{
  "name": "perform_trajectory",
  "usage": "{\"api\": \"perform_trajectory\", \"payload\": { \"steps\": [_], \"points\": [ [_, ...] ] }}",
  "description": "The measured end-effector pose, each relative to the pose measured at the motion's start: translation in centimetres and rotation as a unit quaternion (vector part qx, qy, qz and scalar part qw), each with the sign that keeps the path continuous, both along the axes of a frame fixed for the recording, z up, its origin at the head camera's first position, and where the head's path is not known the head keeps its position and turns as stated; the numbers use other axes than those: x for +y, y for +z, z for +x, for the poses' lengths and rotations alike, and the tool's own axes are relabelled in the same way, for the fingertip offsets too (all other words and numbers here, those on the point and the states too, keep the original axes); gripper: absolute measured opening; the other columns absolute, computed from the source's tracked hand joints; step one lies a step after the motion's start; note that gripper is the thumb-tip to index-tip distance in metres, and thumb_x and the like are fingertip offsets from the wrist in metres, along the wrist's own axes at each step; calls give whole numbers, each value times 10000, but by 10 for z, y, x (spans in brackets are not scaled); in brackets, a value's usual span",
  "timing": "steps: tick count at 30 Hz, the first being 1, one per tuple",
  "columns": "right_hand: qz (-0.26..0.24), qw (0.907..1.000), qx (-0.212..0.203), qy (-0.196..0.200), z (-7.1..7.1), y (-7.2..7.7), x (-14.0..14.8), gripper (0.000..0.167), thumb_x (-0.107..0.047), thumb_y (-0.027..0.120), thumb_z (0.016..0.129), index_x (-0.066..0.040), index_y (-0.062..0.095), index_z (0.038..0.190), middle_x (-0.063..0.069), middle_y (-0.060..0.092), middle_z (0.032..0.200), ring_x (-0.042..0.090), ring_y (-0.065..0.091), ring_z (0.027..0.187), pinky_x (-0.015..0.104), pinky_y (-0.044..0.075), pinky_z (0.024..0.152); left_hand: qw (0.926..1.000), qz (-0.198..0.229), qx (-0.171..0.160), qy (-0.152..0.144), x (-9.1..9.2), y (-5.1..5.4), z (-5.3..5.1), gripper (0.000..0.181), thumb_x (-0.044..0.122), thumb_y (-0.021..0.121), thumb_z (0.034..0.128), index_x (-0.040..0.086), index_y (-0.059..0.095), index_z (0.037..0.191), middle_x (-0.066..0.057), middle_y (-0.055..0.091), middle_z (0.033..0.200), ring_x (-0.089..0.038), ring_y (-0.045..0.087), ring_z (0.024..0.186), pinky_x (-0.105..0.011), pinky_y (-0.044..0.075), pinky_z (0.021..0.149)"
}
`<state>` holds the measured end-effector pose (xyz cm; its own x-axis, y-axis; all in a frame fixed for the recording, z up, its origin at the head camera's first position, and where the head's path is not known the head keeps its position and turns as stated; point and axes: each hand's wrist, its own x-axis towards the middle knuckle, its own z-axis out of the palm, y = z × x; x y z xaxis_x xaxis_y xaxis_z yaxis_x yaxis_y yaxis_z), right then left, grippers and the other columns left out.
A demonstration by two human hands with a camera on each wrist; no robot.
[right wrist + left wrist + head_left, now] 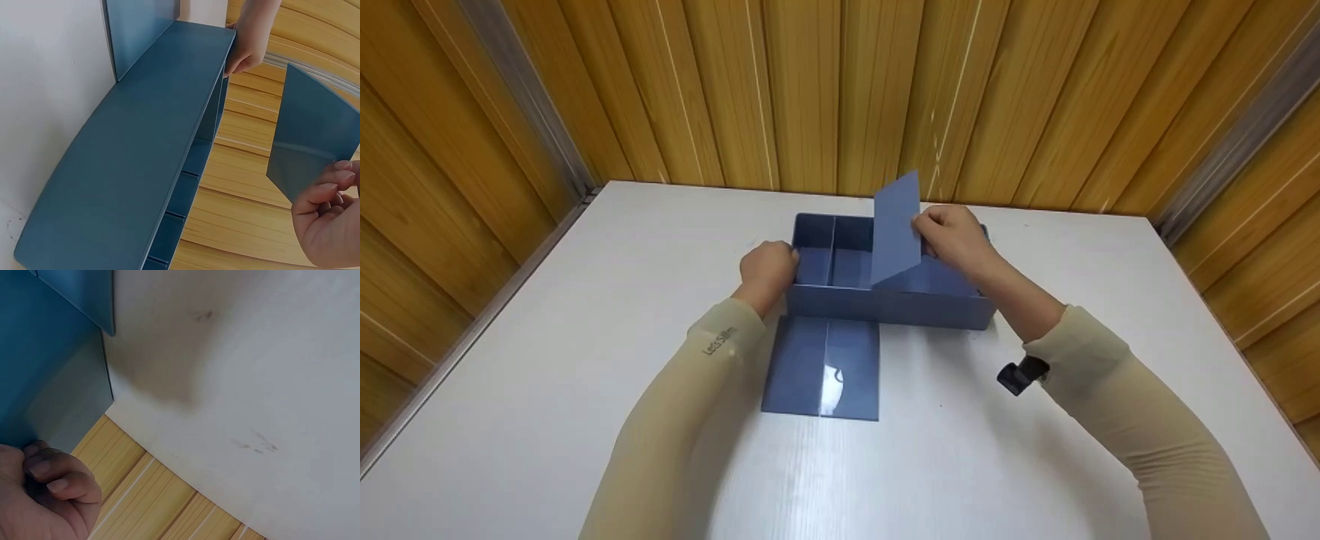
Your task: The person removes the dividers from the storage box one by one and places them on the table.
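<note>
On the near side of the box (885, 307), a flat panel (795, 367) lies on the worktop (960, 450); if the box were drawn closer, it would probably run into the panel and shift it. The box looks light and seems steadied only at its left end, so a hard push at its right could swing it round. The plate (896, 232), tilted in the air above the middle of the box, might swivel, being held near one edge only; its lower edge could then catch on the wall of the box. As for the grip, the left hand (767, 268) is clamped on the left end of the box, fingers curled. Above the right half of the box, the right hand (956, 234) has thumb and fingers together, pinching the plate by its right edge.
</note>
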<state>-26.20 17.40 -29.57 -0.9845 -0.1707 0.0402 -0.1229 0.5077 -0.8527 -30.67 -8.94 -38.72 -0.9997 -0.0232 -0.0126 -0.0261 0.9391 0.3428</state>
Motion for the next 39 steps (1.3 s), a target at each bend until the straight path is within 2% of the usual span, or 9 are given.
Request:
{"api": "perform_trajectory", "payload": {
  "steps": [7, 14, 19, 26, 28, 34, 39],
  "points": [
    [-238, 9996, -134, -43, 23, 1, 15, 383, -249, 495, 1058, -130, 486, 694, -109, 414, 520, 51, 349, 496, 220, 277, 487, 10000, 55, 68, -4, 1, 0, -1, 396, 274, 446, 1058, 22, 750, 1077, -173, 768, 1119, -330, 725, 989, -486, 576, 896],
    [-517, 9966, -647, 17, 48, -11, 29, 361, -246, 491, 1074, -135, 518, 731, -91, 431, 549, 54, 363, 515, 213, 303, 498, 9997, 155, 168, -65, 1, -3, -1, 392, 264, 451, 1050, 18, 755, 1022, -177, 774, 1084, -336, 710, 945, -497, 573, 883],
    [-524, 9945, -877, 230, 70, -23, 39, 390, -239, 496, 1076, -134, 478, 700, -80, 430, 562, 56, 361, 528, 207, 306, 510, 9997, 197, 134, 11, 2, -4, 1, 386, 267, 458, 1052, 25, 758, 1054, -161, 776, 1087, -305, 677, 906, -484, 572, 880],
    [-472, 9925, -971, 580, 95, -34, 52, 401, -224, 506, 1072, -127, 452, 687, -91, 413, 544, 44, 344, 519, 193, 284, 515, 9995, 89, 291, 8, 6, -3, 1, 380, 261, 472, 1044, 16, 760, 1020, -174, 778, 1068, -334, 733, 950, -494, 587, 849],
    [-395, 9921, -951, 722, 100, -36, 54, 390, -223, 510, 1070, -104, 460, 701, -95, 405, 543, 37, 340, 512, 193, 279, 511, 9995, 94, 311, 33, 6, -3, 0, 380, 261, 473, 1041, 17, 761, 1014, -173, 779, 1066, -335, 734, 946, -496, 588, 846],
    [10, 9873, -1093, 1151, 117, -47, 60, 439, -208, 517, 1065, 83, 431, 747, -102, 395, 529, 23, 349, 487, 196, 268, 491, 9996, 164, 239, -5, 9, -4, -2, 381, 265, 466, 1044, 24, 761, 1028, -176, 774, 1094, -340, 730, 967, -504, 583, 861],
    [271, 9814, -1285, 1397, 122, -57, 61, 423, -210, 528, 1057, 131, 494, 809, -89, 396, 521, 25, 337, 472, 199, 246, 479, 9995, 187, 250, -23, 8, -3, -2, 375, 269, 476, 1040, 18, 754, 1026, -186, 770, 1098, -362, 730, 993, -512, 577, 869]
  ]
}}
